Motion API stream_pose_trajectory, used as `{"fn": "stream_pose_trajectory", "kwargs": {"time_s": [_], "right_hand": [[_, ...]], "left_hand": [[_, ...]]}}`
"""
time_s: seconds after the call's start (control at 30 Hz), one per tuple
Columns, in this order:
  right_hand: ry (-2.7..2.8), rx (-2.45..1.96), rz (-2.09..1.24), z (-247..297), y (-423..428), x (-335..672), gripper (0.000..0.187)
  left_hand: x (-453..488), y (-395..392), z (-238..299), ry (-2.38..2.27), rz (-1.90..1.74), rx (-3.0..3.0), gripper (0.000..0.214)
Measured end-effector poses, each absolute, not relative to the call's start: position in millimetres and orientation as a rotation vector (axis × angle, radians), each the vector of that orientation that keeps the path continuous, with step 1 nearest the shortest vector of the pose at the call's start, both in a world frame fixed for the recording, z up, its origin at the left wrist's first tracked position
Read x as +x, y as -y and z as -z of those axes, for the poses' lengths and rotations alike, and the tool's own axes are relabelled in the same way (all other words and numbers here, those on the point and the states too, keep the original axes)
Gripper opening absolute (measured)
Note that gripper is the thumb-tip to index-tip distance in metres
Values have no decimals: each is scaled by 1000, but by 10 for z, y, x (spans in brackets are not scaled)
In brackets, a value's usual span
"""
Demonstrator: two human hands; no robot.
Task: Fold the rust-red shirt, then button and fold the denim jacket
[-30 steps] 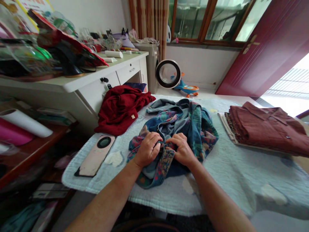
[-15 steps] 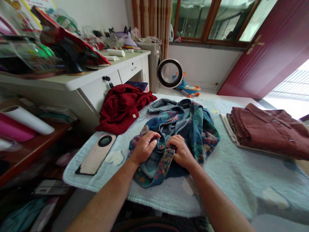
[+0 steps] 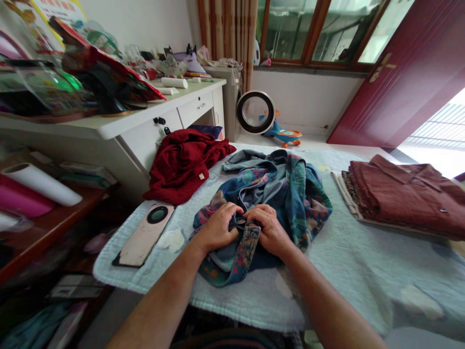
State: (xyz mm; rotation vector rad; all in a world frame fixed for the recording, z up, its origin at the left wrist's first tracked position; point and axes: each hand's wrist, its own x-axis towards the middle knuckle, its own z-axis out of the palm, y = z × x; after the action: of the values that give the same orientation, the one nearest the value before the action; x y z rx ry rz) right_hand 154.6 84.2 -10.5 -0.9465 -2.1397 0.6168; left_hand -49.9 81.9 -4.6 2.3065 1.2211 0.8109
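A blue floral denim garment [image 3: 298, 194] lies crumpled on the pale blue quilted cloth, its lighter inner side partly turned out. My left hand [image 3: 220, 227] pinches its edge near a small metal button, thumb and fingers closed on the fabric. Close against it, my right hand [image 3: 267, 227] grips the patterned band that hangs down between my hands. The fingertips of both hands nearly meet over the button, which they partly hide.
A crumpled dark red garment [image 3: 181, 162] and a phone [image 3: 145, 235] lie to the left. Folded brown clothes [image 3: 407, 196] are stacked on the right of the quilted cloth [image 3: 348, 281]. A cluttered white desk [image 3: 109, 127] stands at the left, a washing machine with its round door [image 3: 238, 111] open behind.
My hands have drawn closer together over the button. My left fingers have closed down onto the fabric, and the band has shifted slightly left.
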Motion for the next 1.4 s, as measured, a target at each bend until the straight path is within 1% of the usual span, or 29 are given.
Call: {"fn": "stream_pose_trajectory", "kwargs": {"time_s": [0.1,0.2,0.3,0.43,0.57,0.73,0.87,1.13,1.2,1.33,1.4], "right_hand": [[2136,-968,-638,122,-836,1537,21],[2129,-989,-647,130,-827,1533,21],[2127,-998,-650,133,-822,1532,22],[2137,-1004,-659,142,-827,1532,23],[2137,-1010,-658,159,-837,1532,23],[2143,-984,-657,171,-852,1535,19],[2087,-998,-652,192,-865,1544,13],[2019,-1014,-691,223,-874,1543,10],[2004,-1025,-700,240,-877,1543,11],[1999,-1025,-714,262,-882,1555,19],[2007,-1012,-716,254,-882,1564,18]], "left_hand": [[-518,-778,-5,-1238,-916,2382,43],[-550,-751,-18,-1325,-938,2453,43],[-563,-742,-4,-1395,-886,2508,40],[-542,-752,43,-1413,-726,2571,22],[-495,-754,110,-1506,-620,2597,21],[-437,-718,178,-1647,-777,2710,17],[-418,-698,209,-1599,-878,2803,18],[-376,-654,173,-1587,-1057,2761,17],[-366,-647,176,-1577,-1089,2757,17],[-358,-655,207,-1500,-1136,2765,17],[-354,-663,220,-1482,-1143,2759,16]]}}
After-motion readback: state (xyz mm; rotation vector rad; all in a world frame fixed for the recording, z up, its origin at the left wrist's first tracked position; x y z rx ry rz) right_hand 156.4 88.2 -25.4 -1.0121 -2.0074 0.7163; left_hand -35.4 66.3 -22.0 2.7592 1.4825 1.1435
